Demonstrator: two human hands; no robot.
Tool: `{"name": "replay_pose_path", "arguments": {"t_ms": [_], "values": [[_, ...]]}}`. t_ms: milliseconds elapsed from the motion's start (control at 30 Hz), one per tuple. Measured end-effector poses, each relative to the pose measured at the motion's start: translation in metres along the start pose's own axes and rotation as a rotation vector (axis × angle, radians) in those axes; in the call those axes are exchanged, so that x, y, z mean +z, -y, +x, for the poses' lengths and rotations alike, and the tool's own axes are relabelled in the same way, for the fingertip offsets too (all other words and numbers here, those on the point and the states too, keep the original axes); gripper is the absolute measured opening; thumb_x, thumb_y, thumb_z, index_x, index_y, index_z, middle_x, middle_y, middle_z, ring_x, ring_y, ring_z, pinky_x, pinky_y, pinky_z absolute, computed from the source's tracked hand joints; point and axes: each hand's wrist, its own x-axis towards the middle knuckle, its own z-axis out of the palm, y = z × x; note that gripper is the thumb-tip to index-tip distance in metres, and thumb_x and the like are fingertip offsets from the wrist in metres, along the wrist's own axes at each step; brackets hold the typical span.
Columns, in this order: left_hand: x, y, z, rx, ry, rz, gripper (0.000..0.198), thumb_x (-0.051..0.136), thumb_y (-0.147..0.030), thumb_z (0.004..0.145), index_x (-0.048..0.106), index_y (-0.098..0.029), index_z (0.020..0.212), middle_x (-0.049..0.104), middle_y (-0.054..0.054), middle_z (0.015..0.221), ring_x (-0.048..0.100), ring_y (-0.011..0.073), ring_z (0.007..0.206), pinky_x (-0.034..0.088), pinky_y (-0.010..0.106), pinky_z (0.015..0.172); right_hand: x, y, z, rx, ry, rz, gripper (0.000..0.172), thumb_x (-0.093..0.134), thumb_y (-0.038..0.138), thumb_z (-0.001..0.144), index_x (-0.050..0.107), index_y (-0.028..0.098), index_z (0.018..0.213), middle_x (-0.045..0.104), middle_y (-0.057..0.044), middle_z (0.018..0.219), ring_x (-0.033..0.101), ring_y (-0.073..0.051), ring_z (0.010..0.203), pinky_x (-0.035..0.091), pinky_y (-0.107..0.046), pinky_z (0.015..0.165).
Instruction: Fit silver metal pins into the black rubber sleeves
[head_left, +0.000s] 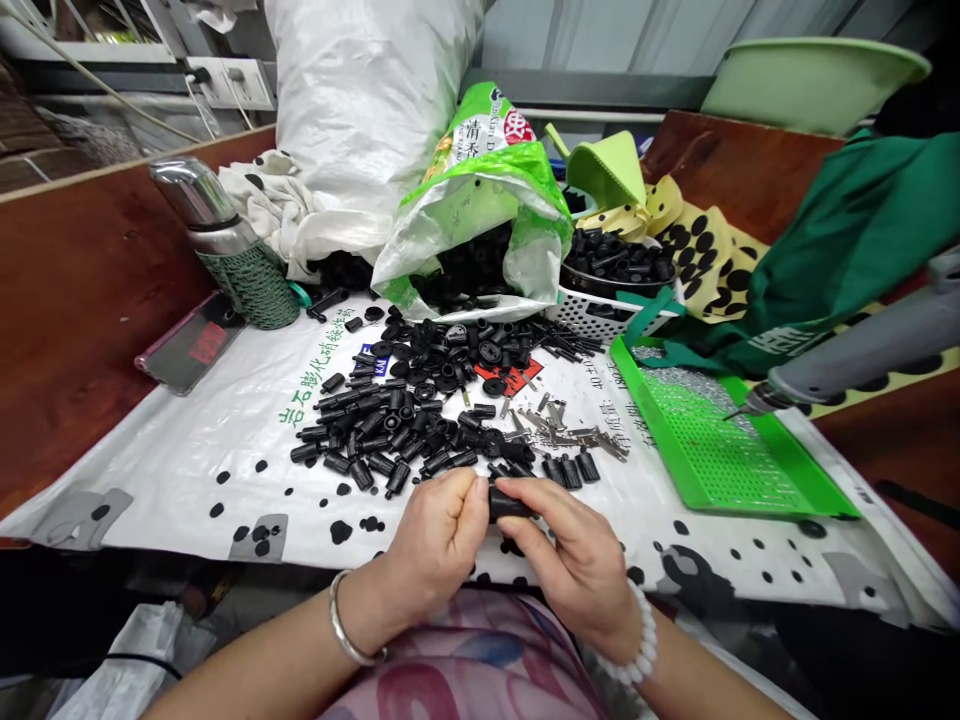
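My left hand and my right hand meet at the near edge of the table, both closed on one small black plastic cylinder part held between their fingertips. Just beyond the hands lies a heap of similar black plastic parts on a white printed sheet. A small pile of thin metal pieces lies to the right of that heap. Three black parts stand in a short row close to my right hand.
A green and white bag spills black parts at the back. A white basket holds more. A green perforated tray with small screws sits right, a grey power screwdriver above it. A steel flask and phone stand left.
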Motion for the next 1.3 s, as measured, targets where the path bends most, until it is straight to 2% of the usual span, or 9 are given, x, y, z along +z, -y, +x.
{"name": "replay_pose_path", "arguments": {"t_ms": [200, 267, 400, 567, 700, 833, 1033, 1167, 1300], "values": [[-0.02, 0.014, 0.012, 0.003, -0.043, 0.161, 0.031, 0.028, -0.026, 0.092, 0.032, -0.019, 0.061, 0.036, -0.004, 0.056, 0.036, 0.0091, 0.051, 0.029, 0.023, 0.05, -0.012, -0.014, 0.032, -0.058, 0.148, -0.128, 0.029, 0.054, 0.026, 0.084, 0.056, 0.017, 0.111, 0.064, -0.011, 0.103, 0.06, -0.021, 0.096, 0.05, -0.034, 0.081], [-0.031, 0.019, 0.017, 0.021, -0.08, 0.332, 0.032, 0.03, -0.026, 0.091, 0.032, -0.019, 0.061, 0.037, -0.004, 0.056, 0.037, 0.0096, 0.051, 0.029, 0.024, 0.051, -0.02, -0.031, 0.051, -0.006, 0.183, -0.249, 0.026, 0.051, 0.03, 0.086, 0.059, 0.016, 0.106, 0.066, -0.01, 0.099, 0.06, -0.02, 0.092, 0.049, -0.034, 0.08], [-0.045, 0.029, 0.028, 0.049, -0.111, 0.663, 0.03, 0.033, -0.029, 0.091, 0.04, -0.019, 0.064, 0.043, -0.002, 0.06, 0.043, 0.0115, 0.054, 0.031, 0.026, 0.053, -0.028, -0.072, 0.092, 0.255, 0.37, -0.638, 0.023, 0.048, 0.029, 0.086, 0.063, 0.017, 0.099, 0.067, -0.008, 0.097, 0.06, -0.021, 0.091, 0.046, -0.033, 0.078], [-0.049, 0.034, 0.039, 0.065, -0.116, 0.782, 0.029, 0.033, -0.031, 0.091, 0.047, -0.018, 0.07, 0.049, 0.0, 0.065, 0.048, 0.0127, 0.057, 0.034, 0.025, 0.053, -0.006, -0.106, 0.13, 0.318, 0.389, -0.75, 0.022, 0.048, 0.031, 0.086, 0.064, 0.016, 0.087, 0.067, -0.01, 0.089, 0.061, -0.022, 0.084, 0.044, -0.032, 0.074], [-0.053, 0.033, 0.038, 0.047, -0.114, 0.765, 0.029, 0.033, -0.031, 0.091, 0.046, -0.018, 0.069, 0.048, 0.0, 0.064, 0.048, 0.0123, 0.057, 0.035, 0.025, 0.054, 0.019, -0.119, 0.142, 0.369, 0.395, -0.783, 0.023, 0.05, 0.032, 0.087, 0.06, 0.014, 0.096, 0.064, -0.008, 0.094, 0.06, -0.019, 0.085, 0.047, -0.035, 0.076], [-0.063, 0.033, 0.032, 0.023, -0.126, 0.731, 0.029, 0.034, -0.031, 0.091, 0.045, -0.018, 0.067, 0.047, -0.001, 0.063, 0.048, 0.0119, 0.057, 0.035, 0.025, 0.055, 0.024, -0.12, 0.141, 0.391, 0.394, -0.777, 0.022, 0.051, 0.028, 0.087, 0.057, 0.014, 0.102, 0.06, -0.007, 0.1, 0.059, -0.017, 0.087, 0.048, -0.035, 0.077], [-0.071, 0.033, 0.042, 0.019, -0.129, 0.791, 0.03, 0.033, -0.033, 0.091, 0.045, -0.019, 0.067, 0.049, -0.001, 0.063, 0.048, 0.0125, 0.057, 0.034, 0.025, 0.054, -0.01, -0.098, 0.12, 0.38, 0.324, -0.726, 0.024, 0.046, 0.02, 0.084, 0.059, 0.014, 0.102, 0.06, -0.011, 0.092, 0.06, -0.022, 0.082, 0.044, -0.032, 0.071], [-0.061, 0.031, 0.061, 0.027, -0.051, 0.873, 0.031, 0.033, -0.033, 0.091, 0.048, -0.018, 0.069, 0.053, 0.001, 0.067, 0.052, 0.0139, 0.06, 0.036, 0.025, 0.055, -0.035, -0.083, 0.083, 0.345, 0.277, -0.619, 0.027, 0.046, 0.025, 0.084, 0.056, 0.018, 0.108, 0.06, -0.006, 0.089, 0.059, -0.017, 0.071, 0.046, -0.028, 0.065], [-0.05, 0.027, 0.073, 0.036, 0.013, 0.91, 0.03, 0.034, -0.032, 0.091, 0.053, -0.018, 0.073, 0.057, 0.003, 0.074, 0.055, 0.015, 0.065, 0.038, 0.025, 0.057, -0.05, -0.077, 0.034, 0.353, 0.114, -0.246, 0.027, 0.049, 0.035, 0.084, 0.056, 0.02, 0.105, 0.059, -0.003, 0.076, 0.058, -0.015, 0.06, 0.049, -0.027, 0.054]]}}
